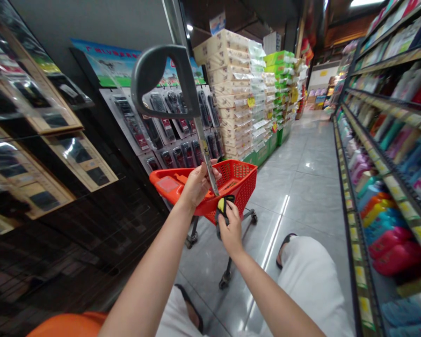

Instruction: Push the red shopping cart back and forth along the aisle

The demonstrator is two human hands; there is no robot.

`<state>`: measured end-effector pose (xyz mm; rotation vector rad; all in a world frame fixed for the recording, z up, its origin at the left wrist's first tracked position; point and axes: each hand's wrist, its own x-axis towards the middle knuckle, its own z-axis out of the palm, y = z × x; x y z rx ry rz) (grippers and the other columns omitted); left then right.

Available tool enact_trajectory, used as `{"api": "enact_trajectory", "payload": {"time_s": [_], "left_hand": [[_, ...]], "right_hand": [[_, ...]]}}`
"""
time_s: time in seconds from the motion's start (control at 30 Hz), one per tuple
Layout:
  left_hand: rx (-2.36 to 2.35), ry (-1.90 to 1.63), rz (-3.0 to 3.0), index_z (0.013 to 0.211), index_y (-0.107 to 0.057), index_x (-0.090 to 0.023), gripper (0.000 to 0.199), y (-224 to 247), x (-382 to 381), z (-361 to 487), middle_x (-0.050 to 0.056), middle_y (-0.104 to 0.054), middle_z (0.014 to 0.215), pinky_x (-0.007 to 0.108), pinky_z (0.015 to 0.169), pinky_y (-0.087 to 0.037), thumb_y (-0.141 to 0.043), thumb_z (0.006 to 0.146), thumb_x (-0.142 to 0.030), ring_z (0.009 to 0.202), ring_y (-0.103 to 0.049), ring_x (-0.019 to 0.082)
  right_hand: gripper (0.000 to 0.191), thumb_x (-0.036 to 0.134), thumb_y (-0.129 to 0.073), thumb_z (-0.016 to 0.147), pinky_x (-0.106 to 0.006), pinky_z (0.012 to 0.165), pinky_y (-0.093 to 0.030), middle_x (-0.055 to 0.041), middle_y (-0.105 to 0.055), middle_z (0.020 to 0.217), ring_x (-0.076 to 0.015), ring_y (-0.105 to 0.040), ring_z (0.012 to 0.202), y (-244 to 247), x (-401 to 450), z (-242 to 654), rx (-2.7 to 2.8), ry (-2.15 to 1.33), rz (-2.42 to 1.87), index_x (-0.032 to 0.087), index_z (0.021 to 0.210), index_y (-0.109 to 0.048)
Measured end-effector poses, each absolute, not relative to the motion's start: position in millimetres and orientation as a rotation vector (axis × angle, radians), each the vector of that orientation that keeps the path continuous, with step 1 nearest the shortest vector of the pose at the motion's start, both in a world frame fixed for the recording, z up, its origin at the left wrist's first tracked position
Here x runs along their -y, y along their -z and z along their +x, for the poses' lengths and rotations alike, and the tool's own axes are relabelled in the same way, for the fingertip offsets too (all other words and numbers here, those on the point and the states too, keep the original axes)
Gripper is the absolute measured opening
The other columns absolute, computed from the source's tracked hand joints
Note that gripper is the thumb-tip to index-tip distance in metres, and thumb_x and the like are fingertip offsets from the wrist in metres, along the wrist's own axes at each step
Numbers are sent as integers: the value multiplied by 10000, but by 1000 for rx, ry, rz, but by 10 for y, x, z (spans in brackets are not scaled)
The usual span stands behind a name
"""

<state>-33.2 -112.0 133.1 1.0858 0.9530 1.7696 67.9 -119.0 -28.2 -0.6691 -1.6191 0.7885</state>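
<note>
My left hand [198, 185] is closed around the lower part of a narrow metal blade [206, 152]. At the blade's upper end is a large grey closed-loop handle [192, 89], so the whole looks like a handsaw held handle up. A small yellow mark shows on the blade. In my right hand [231, 229] is a compact, rounded black-and-yellow tool [221, 206] that looks like a tape measure, close below the blade's lower end. Whether the two touch, I cannot tell. My fingers partly cover both things. Behind my hands stands a red shopping cart [247, 180].
Left are dark shelves with boxed goods [56, 173] and a rack of blister-packed tools [175, 117]. Stacked cartons [231, 93] line the aisle beyond the cart. Along the right runs a shelf of colourful goods [389, 210]. Grey tiled floor [301, 196] stretches between.
</note>
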Motion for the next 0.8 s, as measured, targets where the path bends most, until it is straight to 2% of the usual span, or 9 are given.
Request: {"api": "enact_trajectory", "payload": {"time_s": [0.1,0.3,0.37,0.47,0.57,0.73,0.8], "left_hand": [[-982,-1778,1092,1057,-662,-126,470,-1318,1094,-309,11,-682,734,225,702,-542,-719,770,-494,708,-678,125],[-1092,-1701,1175,1075,-667,-132,588,-1292,1038,-428,47,-716,800,218,627,-529,-719,710,-591,664,-669,121],[-1137,-1633,1213,1098,-663,-138,591,-1331,1058,-488,69,-726,848,234,635,-537,-705,725,-594,691,-678,134],[-1201,-1498,1266,1082,-672,-137,561,-1428,1109,-558,105,-732,910,252,650,-544,-697,742,-583,763,-693,168],[-1249,-1390,1293,1072,-681,-125,589,-1511,1134,-590,132,-731,924,259,644,-541,-699,726,-602,801,-699,199],[-1264,-1404,1330,1097,-674,-126,652,-1538,1129,-585,140,-725,939,253,605,-535,-690,701,-644,825,-699,221],[-1259,-1392,1332,1093,-673,-124,653,-1539,1139,-572,137,-724,926,253,606,-534,-687,702,-647,823,-698,219]], "right_hand": [[469,192,-477,878,-368,1049,-411,-66,-549,1361,-217,-517,1212,44,1212,734,1756,-707,-525,237,1337,-560],[492,175,-500,846,-352,1004,-423,-39,-559,1382,-217,-537,1163,-325,1336,793,1914,-636,-466,220,1332,-564],[483,183,-520,834,-331,969,-441,-13,-579,1364,-204,-561,1093,-352,1311,830,2010,-610,-368,239,1309,-587],[474,168,-514,826,-325,923,-457,8,-604,1336,-193,-581,1015,-346,1235,864,1978,-602,-480,263,1280,-610],[484,152,-495,833,-340,930,-448,-8,-601,1343,-202,-577,1041,-371,1256,841,1921,-590,-598,246,1297,-597],[485,162,-536,817,-315,906,-458,28,-602,1338,-191,-571,1023,-456,1358,835,2065,-537,-388,295,1277,-610],[473,152,-529,815,-311,898,-467,35,-617,1319,-181,-580,989,-416,1293,870,2022,-565,-428,296,1256,-624]]}}
